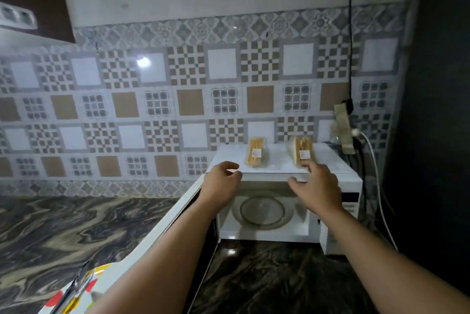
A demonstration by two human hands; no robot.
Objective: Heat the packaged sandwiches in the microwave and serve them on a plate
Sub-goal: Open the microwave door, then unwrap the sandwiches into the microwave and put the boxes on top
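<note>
Both hands reach forward over the open white microwave. The left hand hangs at the front left corner of the oven's top, its fingers loosely curled with nothing between them. The right hand is spread, fingers relaxed and apart, the thumb pointing toward nine o'clock; its fingertips reach the near end of the right sandwich pack, though whether they touch the wrapper cannot be told.

Two clear-wrapped sandwiches lie on the microwave's flat top. The left sandwich pack sits at about one o'clock from the left hand, near it but apart. The right pack lies at twelve o'clock from the right hand, just at its fingers. Each pack carries a small white label on its wrapper; any print on them is too blurred to read.

The microwave door is swung out toward seven o'clock, passing under the left forearm, and the glass turntable shows bare inside the cavity. At the lower left edge, about eight o'clock, part of a white plate with red and yellow markings shows on the dark marbled counter. At three o'clock from the microwave a power strip hangs against the patterned tile wall, with cables trailing down.
</note>
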